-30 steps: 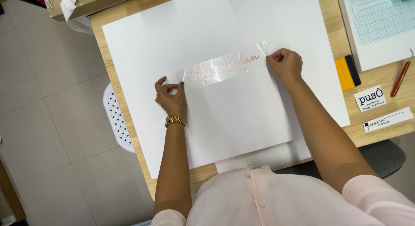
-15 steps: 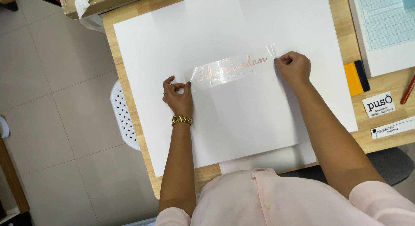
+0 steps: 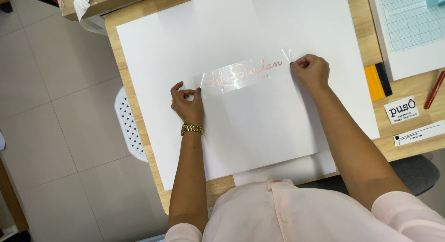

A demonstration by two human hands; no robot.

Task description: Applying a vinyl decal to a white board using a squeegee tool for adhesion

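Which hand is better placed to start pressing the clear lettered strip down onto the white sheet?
Probably the left hand: it pinches the clear strip low against the white sheet. The right hand holds its end slightly lifted.

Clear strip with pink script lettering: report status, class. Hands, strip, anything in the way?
Left hand pinches the strip's left end, right hand its right end. Clear strip stretched over white board. Nothing in the way.

Wood table (image 3: 408,144) w/ white board (image 3: 185,52).
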